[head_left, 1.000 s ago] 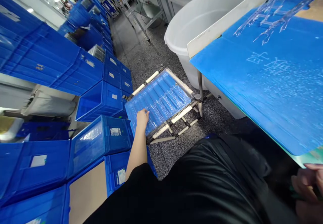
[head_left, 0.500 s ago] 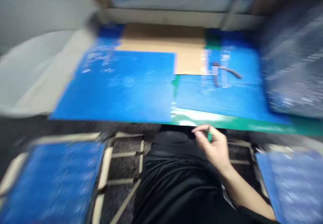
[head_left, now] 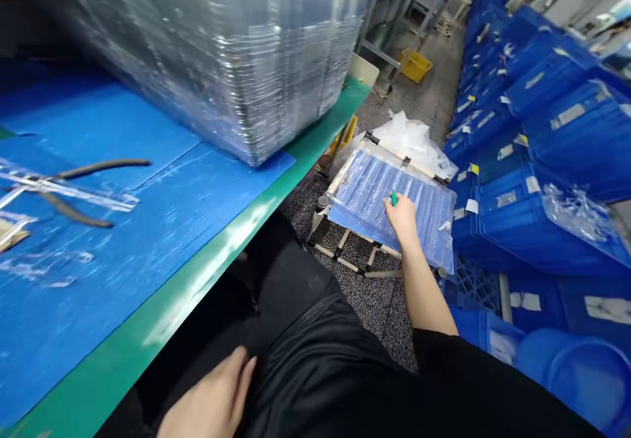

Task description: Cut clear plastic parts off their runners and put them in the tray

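My right hand [head_left: 403,219] is stretched out over a clear ribbed plastic tray [head_left: 365,185] lying on a small tube-frame stand to the right. It is closed on a small green object [head_left: 394,198]; most of that is hidden by the fingers, so its kind is unclear. Whether the hand touches the tray cannot be made out. My left hand [head_left: 211,395] rests low by my dark clothing near the table edge, its fingers loosely extended and nothing visible in it. Dark-handled pliers [head_left: 73,211] lie on the blue-covered table among clear plastic strips [head_left: 98,194].
A tall stack of clear plastic trays [head_left: 276,63] stands on the green-edged table [head_left: 197,293]. Blue bins [head_left: 542,116] line the right side. White plastic bags [head_left: 419,139] lie behind the stand, and a yellow crate [head_left: 415,66] sits on the floor farther back.
The view has swung right from the table to the side stand. My right hand has moved from the table's front edge to over the tray, keeping the green object. My left hand has come into view.
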The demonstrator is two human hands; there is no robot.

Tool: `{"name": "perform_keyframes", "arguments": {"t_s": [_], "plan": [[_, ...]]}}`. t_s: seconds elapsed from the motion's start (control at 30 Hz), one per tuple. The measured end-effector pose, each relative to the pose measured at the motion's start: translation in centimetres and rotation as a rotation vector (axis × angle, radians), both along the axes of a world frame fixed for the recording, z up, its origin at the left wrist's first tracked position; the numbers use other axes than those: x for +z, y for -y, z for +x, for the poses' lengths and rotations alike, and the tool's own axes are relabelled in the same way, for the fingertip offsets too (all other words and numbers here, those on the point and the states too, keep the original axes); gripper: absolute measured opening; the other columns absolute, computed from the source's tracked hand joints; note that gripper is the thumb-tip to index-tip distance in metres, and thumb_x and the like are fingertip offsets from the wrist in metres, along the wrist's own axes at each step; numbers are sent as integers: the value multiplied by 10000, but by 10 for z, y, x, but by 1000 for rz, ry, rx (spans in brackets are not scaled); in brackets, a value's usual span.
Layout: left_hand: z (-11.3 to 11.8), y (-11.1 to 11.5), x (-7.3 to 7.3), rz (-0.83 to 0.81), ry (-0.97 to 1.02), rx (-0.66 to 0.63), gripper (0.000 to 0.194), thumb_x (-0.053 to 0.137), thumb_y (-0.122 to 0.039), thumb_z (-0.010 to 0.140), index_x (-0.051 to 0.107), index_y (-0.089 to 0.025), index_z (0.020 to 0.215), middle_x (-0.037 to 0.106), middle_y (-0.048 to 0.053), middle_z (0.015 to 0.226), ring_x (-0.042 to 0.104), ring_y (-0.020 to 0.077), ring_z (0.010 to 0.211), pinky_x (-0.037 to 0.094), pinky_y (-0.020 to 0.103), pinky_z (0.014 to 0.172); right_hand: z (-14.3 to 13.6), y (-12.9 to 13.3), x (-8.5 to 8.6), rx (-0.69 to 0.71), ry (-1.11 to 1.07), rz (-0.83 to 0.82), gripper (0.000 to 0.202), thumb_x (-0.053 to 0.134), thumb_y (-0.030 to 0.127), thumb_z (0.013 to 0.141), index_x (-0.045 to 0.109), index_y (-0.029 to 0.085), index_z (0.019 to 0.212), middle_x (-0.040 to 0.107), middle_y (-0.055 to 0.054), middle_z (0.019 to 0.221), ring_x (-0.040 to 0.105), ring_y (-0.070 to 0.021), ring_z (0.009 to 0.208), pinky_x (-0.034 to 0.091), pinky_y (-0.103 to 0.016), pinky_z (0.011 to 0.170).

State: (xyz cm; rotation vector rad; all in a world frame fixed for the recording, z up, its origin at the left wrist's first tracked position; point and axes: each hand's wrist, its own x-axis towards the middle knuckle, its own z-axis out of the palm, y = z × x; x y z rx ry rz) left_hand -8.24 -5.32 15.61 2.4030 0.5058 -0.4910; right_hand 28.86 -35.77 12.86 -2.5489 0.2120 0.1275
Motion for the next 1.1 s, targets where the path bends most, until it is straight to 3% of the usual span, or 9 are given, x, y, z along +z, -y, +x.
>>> {"name": "perform_keyframes", "arguments": {"t_s": [0.1, 0.23, 0.37, 0.47, 0.6, 0.77, 0.9, 1.0, 1.1], "plan": [[37, 10, -15, -19, -18, -160, 267, 612, -460, 1059, 701, -216, 997, 738, 52, 896, 745, 237, 803, 556, 328, 721, 18, 45, -10, -155, -95, -87, 375, 722, 399, 1063, 687, 161, 1350, 697, -126, 1361, 712, -276, 1183, 621, -494, 1007], [77, 31, -22, -66, -11, -332, 314, 475, -481, 1069, 641, -259, 921, 761, 75, 875, 772, 282, 798, 490, 315, 675, 22, 67, -28, -257, -219, -97, 380, 741, 396, 1053, 698, 131, 1322, 711, -140, 1324, 727, -263, 1142, 630, -463, 986], [84, 43, -22, -103, -49, -444, 297, 409, -420, 1075, 635, -252, 979, 788, 92, 956, 790, 278, 857, 516, 316, 730, 26, 68, -38, -275, -274, -10, 378, 740, 388, 1054, 691, 136, 1331, 708, -134, 1320, 729, -257, 1124, 639, -453, 964], [81, 36, -25, -124, -51, -455, 314, 362, -374, 1096, 648, -245, 1071, 786, 97, 1034, 789, 265, 919, 539, 329, 808, 22, 69, -27, -259, -239, 107, 369, 729, 387, 1060, 683, 155, 1344, 704, -115, 1322, 727, -255, 1116, 644, -455, 947], [93, 20, -18, -299, 151, -272, 363, 448, -508, 1105, 706, -261, 1040, 758, 77, 1061, 740, 244, 955, 551, 334, 865, -9, 56, 8, -151, -137, 332, 321, 686, 444, 1082, 702, 145, 1197, 723, -47, 1037, 700, -162, 819, 620, -322, 734], [126, 23, 15, -739, 365, 139, 409, 627, -571, 1049, 801, -219, 1160, 661, 36, 832, 618, 179, 767, 503, 282, 721, -85, -14, 46, 219, -223, 708, 508, 776, 679, 922, 728, 173, 913, 474, 76, 519, 386, -84, 455, 343, -244, 486], [147, 26, 34, -1143, 501, 247, 533, 681, -605, 1023, 758, -189, 1347, 527, -23, 701, 436, 99, 573, 375, 227, 534, -128, -80, 66, 465, -400, 907, 428, 861, 594, 872, 758, 180, 841, 471, 79, 468, 369, -74, 435, 303, -248, 489], [153, 19, 45, -1253, 577, 313, 425, 714, -546, 1026, 797, -172, 1209, 487, -50, 605, 381, 65, 486, 304, 193, 461, -141, -115, 79, 599, -487, 1013, 300, 888, 432, 897, 765, 172, 813, 514, 73, 480, 388, -64, 440, 269, -234, 477], [153, 5, 57, -1270, 711, 468, 294, 769, -445, 1004, 782, -152, 983, 447, -78, 519, 344, 38, 399, 272, 166, 408, -146, -133, 89, 654, -508, 1104, 297, 823, 445, 969, 799, 171, 855, 594, 44, 511, 374, -63, 422, 215, -240, 449]]}}
